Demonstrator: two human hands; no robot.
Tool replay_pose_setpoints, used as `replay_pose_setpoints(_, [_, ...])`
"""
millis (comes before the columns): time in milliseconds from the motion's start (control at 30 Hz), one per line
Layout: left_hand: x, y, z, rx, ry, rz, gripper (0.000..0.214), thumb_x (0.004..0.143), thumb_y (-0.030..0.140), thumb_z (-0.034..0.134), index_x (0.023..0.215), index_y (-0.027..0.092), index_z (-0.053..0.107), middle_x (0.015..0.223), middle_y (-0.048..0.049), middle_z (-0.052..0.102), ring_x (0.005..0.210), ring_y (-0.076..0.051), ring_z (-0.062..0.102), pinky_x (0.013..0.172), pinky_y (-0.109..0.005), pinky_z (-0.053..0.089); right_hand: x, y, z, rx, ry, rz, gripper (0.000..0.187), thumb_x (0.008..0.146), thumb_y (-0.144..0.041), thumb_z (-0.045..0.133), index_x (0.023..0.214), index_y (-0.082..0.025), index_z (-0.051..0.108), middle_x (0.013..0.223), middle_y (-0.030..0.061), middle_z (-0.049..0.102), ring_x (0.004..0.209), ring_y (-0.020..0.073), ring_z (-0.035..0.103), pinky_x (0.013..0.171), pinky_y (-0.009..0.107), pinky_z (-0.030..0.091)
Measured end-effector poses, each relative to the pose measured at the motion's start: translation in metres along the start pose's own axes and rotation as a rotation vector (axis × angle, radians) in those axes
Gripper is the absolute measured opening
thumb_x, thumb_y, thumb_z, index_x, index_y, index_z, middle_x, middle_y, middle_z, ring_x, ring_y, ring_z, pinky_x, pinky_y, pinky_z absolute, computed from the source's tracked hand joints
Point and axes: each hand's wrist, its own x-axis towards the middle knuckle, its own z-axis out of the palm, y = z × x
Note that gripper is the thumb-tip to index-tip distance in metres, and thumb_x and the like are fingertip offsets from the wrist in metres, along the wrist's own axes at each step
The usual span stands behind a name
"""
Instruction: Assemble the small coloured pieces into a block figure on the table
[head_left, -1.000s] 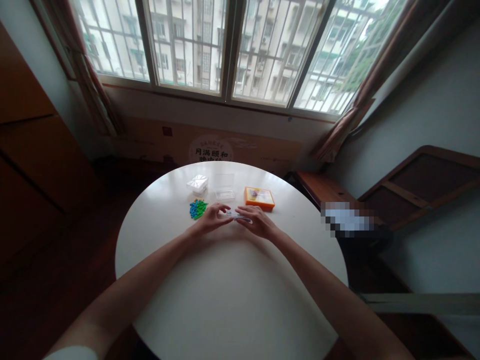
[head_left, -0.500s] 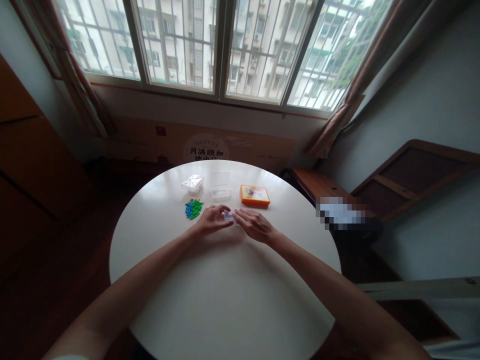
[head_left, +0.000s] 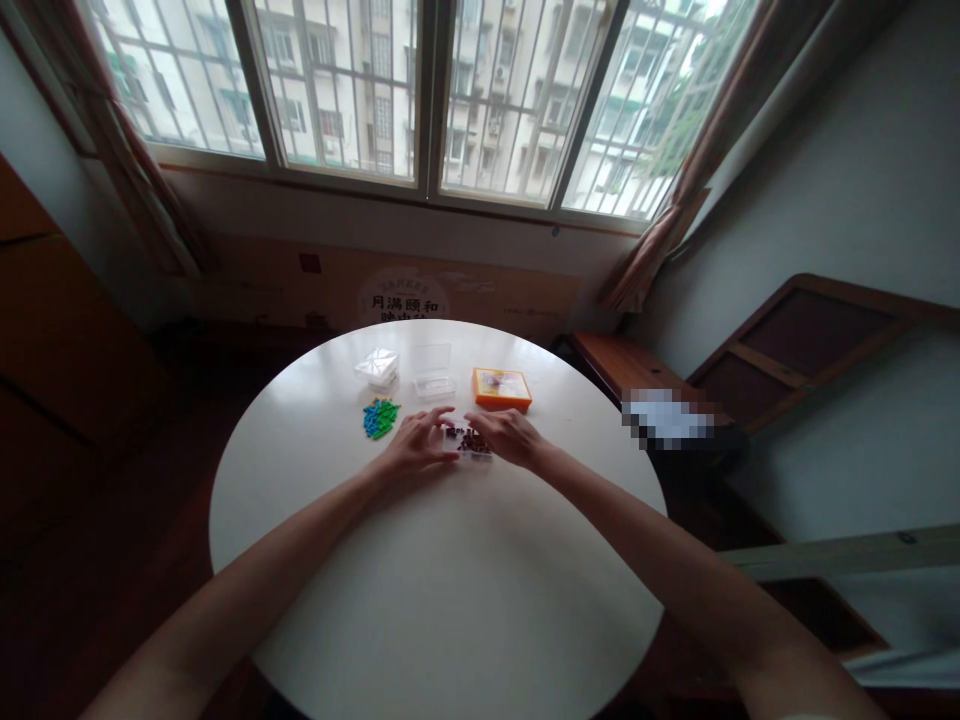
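Both my arms reach across a round white table [head_left: 420,600]. My left hand [head_left: 418,440] and my right hand [head_left: 510,436] meet over a small clear plastic tray [head_left: 469,441] with dark pieces in it, lying flat on the table. The fingers of each hand curl onto the tray's ends, the left hand at its left end and the right hand at its right end. A little pile of blue and green pieces [head_left: 379,417] lies just left of my left hand.
Beyond the hands stand a white faceted box [head_left: 376,367], a clear open plastic box [head_left: 433,372] and an orange flat box [head_left: 501,388]. A barred window fills the far wall. A wooden bench and frame stand to the right of the table.
The small clear tray was lifted and edge-on between my fingertips; now it lies flat on the table showing dark pieces. The camera has tilted slightly left and down.
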Motion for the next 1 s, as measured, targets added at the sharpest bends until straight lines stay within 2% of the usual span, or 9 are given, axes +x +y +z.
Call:
replay_pose_setpoints(100, [-0.001, -0.002, 0.002, -0.147, 0.007, 0.107, 0.086, 0.069, 0.041, 0.081, 0.138, 0.023, 0.033, 0.119, -0.0121, 0.065, 0.111, -0.028, 0.06, 0.096, -0.047, 0.046, 0.008, 0.013, -0.002, 0.168, 0.157, 0.186, 0.032, 0.099, -0.032, 0.037, 0.101, -0.017, 0.065, 0.091, 0.0084, 0.072, 0.079, 0.0171, 0.067, 0.072, 0.027, 0.048])
replay_pose_setpoints(267, [0.002, -0.004, 0.005, -0.239, 0.042, 0.229, 0.05, 0.077, 0.038, 0.075, 0.119, 0.02, 0.053, 0.119, -0.0125, 0.06, 0.107, -0.024, 0.062, 0.089, -0.039, 0.053, 0.031, 0.034, 0.023, 0.611, 0.45, 0.651, 0.049, 0.088, -0.06, 0.047, 0.085, -0.014, 0.066, 0.077, 0.0091, 0.07, 0.066, 0.0198, 0.067, 0.067, 0.032, 0.053])
replay_pose_setpoints(367, [0.006, -0.004, -0.001, -0.268, 0.14, 0.199, 0.046, 0.078, 0.036, 0.074, 0.118, 0.02, 0.056, 0.117, -0.011, 0.06, 0.107, -0.022, 0.062, 0.087, -0.038, 0.056, 0.042, 0.028, 0.046, 0.675, 0.54, 0.785, 0.059, 0.084, -0.066, 0.046, 0.102, -0.012, 0.065, 0.097, 0.015, 0.071, 0.088, 0.0244, 0.068, 0.077, 0.036, 0.055])
replay_pose_setpoints(467, [0.008, -0.004, -0.012, -0.224, 0.232, 0.14, 0.045, 0.078, 0.034, 0.073, 0.118, 0.02, 0.058, 0.119, -0.0108, 0.059, 0.106, -0.022, 0.062, 0.082, -0.035, 0.058, 0.046, 0.011, 0.062, 0.638, 0.444, 0.865, 0.063, 0.089, -0.063, 0.037, 0.11, -0.01, 0.062, 0.099, 0.0161, 0.07, 0.092, 0.0248, 0.067, 0.081, 0.036, 0.053])
replay_pose_setpoints(567, [0.008, -0.005, -0.023, -0.128, 0.276, 0.143, 0.047, 0.078, 0.029, 0.071, 0.122, 0.02, 0.056, 0.122, -0.0112, 0.057, 0.112, -0.024, 0.059, 0.081, -0.035, 0.059, 0.046, -0.007, 0.068, 0.57, 0.307, 0.793, 0.059, 0.093, -0.059, 0.032, 0.109, -0.011, 0.063, 0.101, 0.0154, 0.07, 0.096, 0.025, 0.066, 0.087, 0.036, 0.051])
replay_pose_setpoints(633, [0.008, -0.006, -0.029, -0.058, 0.291, 0.176, 0.05, 0.079, 0.026, 0.069, 0.127, 0.021, 0.054, 0.127, -0.0116, 0.054, 0.118, -0.025, 0.055, 0.085, -0.036, 0.058, 0.043, -0.015, 0.067, 0.513, 0.226, 0.706, 0.06, 0.093, -0.058, 0.032, 0.116, -0.012, 0.061, 0.115, 0.0175, 0.067, 0.11, 0.027, 0.062, 0.096, 0.039, 0.047])
replay_pose_setpoints(800, [0.008, -0.004, -0.04, 0.059, 0.223, 0.242, 0.058, 0.082, 0.024, 0.066, 0.137, 0.024, 0.047, 0.135, -0.0103, 0.051, 0.126, -0.025, 0.05, 0.098, -0.041, 0.053, 0.034, -0.027, 0.062, 0.38, 0.0, 0.469, 0.082, 0.086, -0.063, 0.045, 0.145, -0.007, 0.034, 0.149, 0.0211, 0.038, 0.144, 0.033, 0.028, 0.118, 0.05, 0.021])
replay_pose_setpoints(867, [0.008, -0.001, -0.043, 0.078, 0.197, 0.272, 0.059, 0.084, 0.025, 0.065, 0.139, 0.025, 0.045, 0.136, -0.0102, 0.051, 0.127, -0.025, 0.05, 0.101, -0.043, 0.051, 0.032, -0.031, 0.062, 0.314, -0.025, 0.476, 0.091, 0.084, -0.061, 0.049, 0.149, -0.003, 0.024, 0.152, 0.0232, 0.032, 0.146, 0.0351, 0.022, 0.119, 0.052, 0.015])
replay_pose_setpoints(1000, [0.007, 0.006, -0.042, 0.137, 0.134, 0.345, 0.06, 0.086, 0.024, 0.064, 0.142, 0.025, 0.042, 0.139, -0.0109, 0.05, 0.129, -0.026, 0.049, 0.106, -0.045, 0.047, 0.034, -0.035, 0.067, 0.266, -0.028, 0.575, 0.094, 0.083, -0.056, 0.052, 0.149, 0.001, 0.017, 0.152, 0.0266, 0.029, 0.145, 0.0374, 0.022, 0.118, 0.051, 0.018])
